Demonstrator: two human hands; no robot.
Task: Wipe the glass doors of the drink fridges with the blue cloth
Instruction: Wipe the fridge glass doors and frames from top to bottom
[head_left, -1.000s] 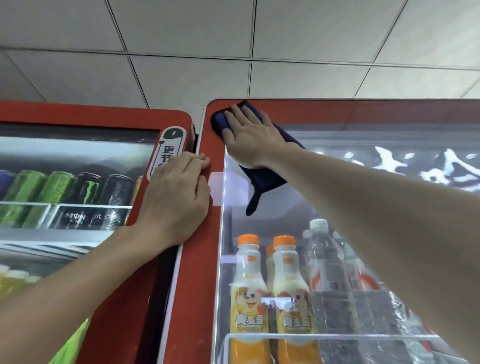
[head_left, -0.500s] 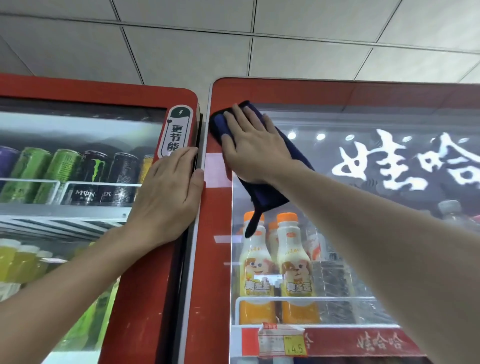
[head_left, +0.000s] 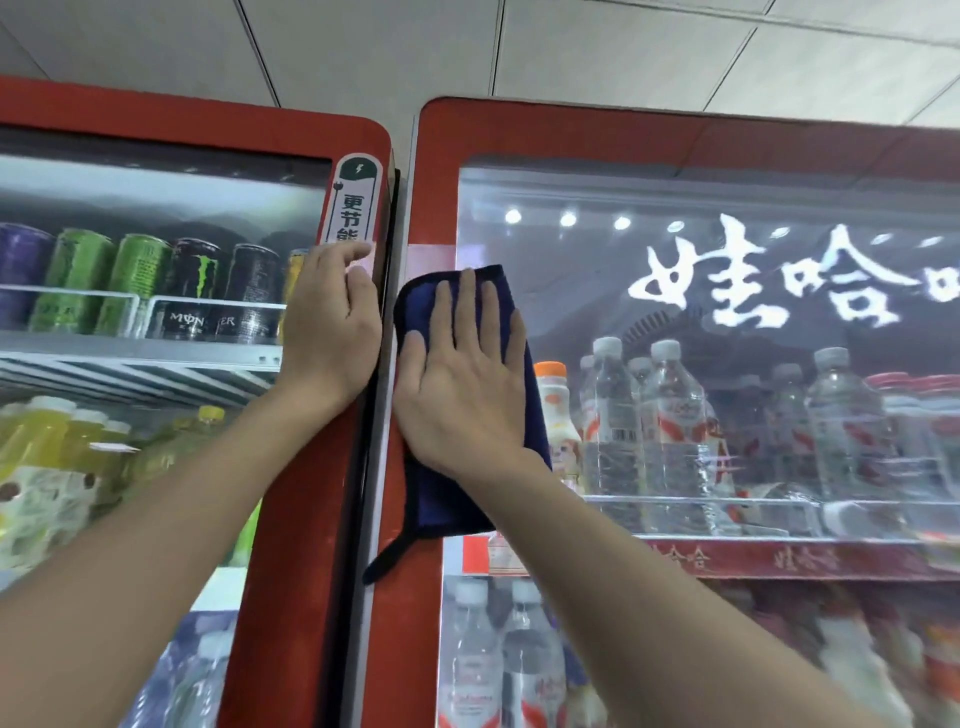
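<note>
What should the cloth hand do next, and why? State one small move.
Probably slide the right hand sideways to the right, onto the glass door. The blue cloth lies pressed flat, mostly over the red frame at the door's left edge, and the wide pane to its right is not under the cloth. The left hand rests on the neighbouring fridge's frame.

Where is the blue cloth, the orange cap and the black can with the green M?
Cloth (head_left: 441, 499): head view, on its lower part below the hand.
Orange cap (head_left: 549, 369): head view, on the cap's front.
Black can (head_left: 200, 270): head view, on the green M.
</note>
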